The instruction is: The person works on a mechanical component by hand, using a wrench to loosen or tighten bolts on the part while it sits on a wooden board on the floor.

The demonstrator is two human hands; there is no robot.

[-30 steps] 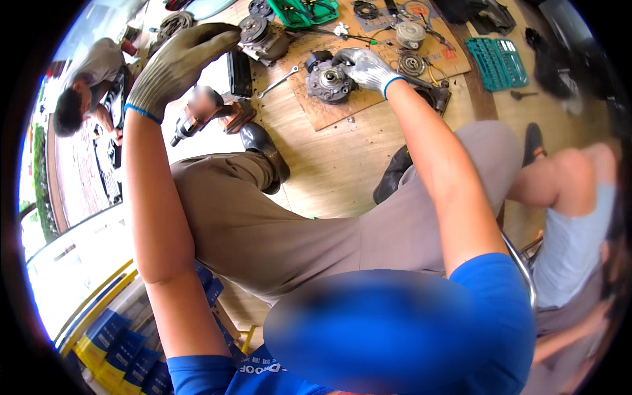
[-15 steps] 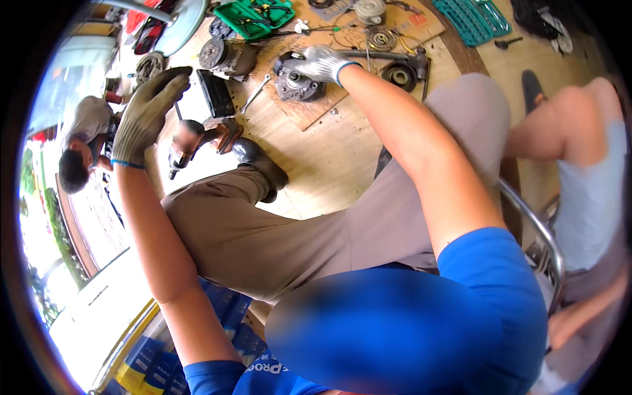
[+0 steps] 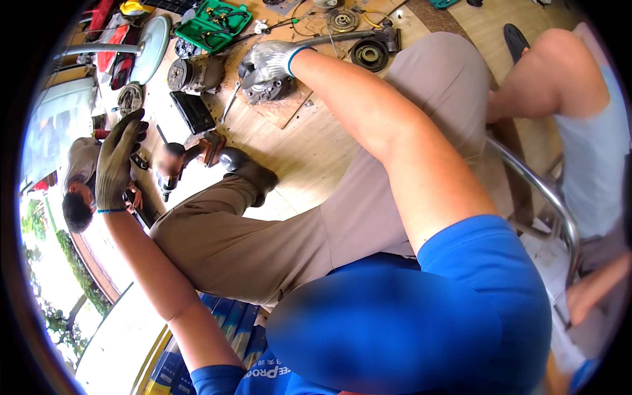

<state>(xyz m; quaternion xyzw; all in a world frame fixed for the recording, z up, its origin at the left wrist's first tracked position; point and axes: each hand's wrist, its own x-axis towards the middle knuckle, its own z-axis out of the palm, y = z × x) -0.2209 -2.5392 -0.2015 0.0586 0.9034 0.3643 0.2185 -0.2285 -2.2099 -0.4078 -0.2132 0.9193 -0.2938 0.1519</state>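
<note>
My right hand [image 3: 270,60], in a pale knitted glove with a blue cuff, grips the top of a round, dark grey metal machine part [image 3: 266,91]. Its fingers curl over the part's middle and hide it. The part lies on an oil-stained cardboard sheet [image 3: 286,113] on the floor. Off to the left, my left hand [image 3: 117,164] is raised in a soiled glove, fingers stretched out, apparently holding nothing. A cordless power tool [image 3: 172,161] lies nearest to it. Between the hands are a black rectangular tray-like piece [image 3: 192,112] and a steel wrench [image 3: 230,102].
A ribbed metal cylinder unit [image 3: 197,74] and a green tool case [image 3: 214,25] lie farther off. A hammer [image 3: 392,38] and a black pulley ring [image 3: 370,54] are right of my right hand. One person [image 3: 79,168] crouches left; another [image 3: 573,72] sits right, near a metal tube frame [image 3: 543,197].
The whole view has shifted. My right hand has moved from the part's upper edge further over its middle. My left hand has drawn back, away from the coil beyond it.
</note>
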